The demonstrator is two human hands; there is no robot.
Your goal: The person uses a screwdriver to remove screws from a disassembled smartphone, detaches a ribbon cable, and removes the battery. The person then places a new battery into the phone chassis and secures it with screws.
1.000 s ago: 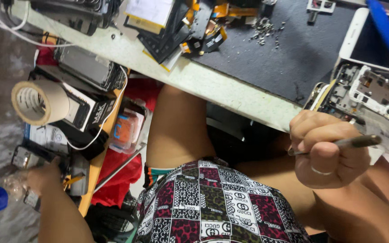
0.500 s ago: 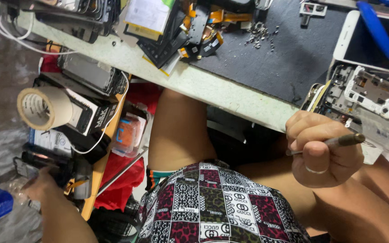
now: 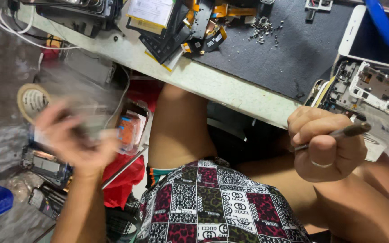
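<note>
Bench upper frame, opened phone at right. Right hand fisted round metal tool; left hand blurred, grip unclear.

A dark work mat lies on the pale bench. Loose screws sit on its top edge, a white phone at its right, a tape roll far to its left below the bench.

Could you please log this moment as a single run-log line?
left hand: raised, blurred, hold unclear | right hand: fist around thin tool | opened phone: on mat | tape roll: left
</note>
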